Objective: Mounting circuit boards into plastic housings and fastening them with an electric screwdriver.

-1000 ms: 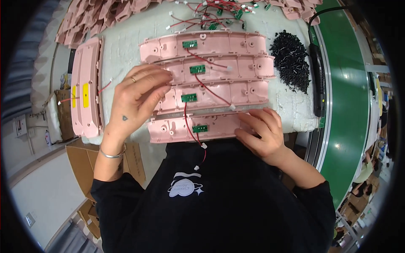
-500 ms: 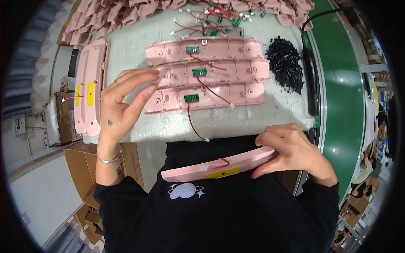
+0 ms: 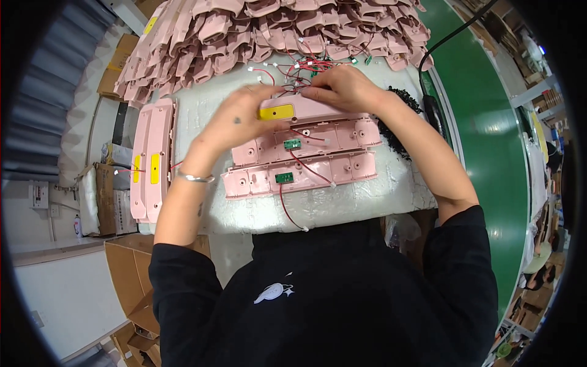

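Note:
Both hands hold a long pink plastic cover with a yellow label (image 3: 292, 110) over the far side of the white padded bench (image 3: 342, 202). My left hand (image 3: 235, 122) grips its left end and my right hand (image 3: 342, 88) its right end. Below it lie two open pink housings (image 3: 299, 174) side by side, each with a small green circuit board (image 3: 292, 144) and red wires (image 3: 293, 214) trailing toward me. The housing under the held cover is mostly hidden.
A large heap of pink shells (image 3: 263, 30) fills the back. Loose red-wired boards (image 3: 306, 64) lie behind my hands. Closed pink units with yellow labels (image 3: 150, 162) stand at the left, black small parts (image 3: 397, 122) at the right, beside a green conveyor (image 3: 489, 153). Cardboard boxes (image 3: 128, 275) sit below left.
The pink cover my right hand held near my chest has been carried up and across to the far housing. My left hand has joined it on the cover.

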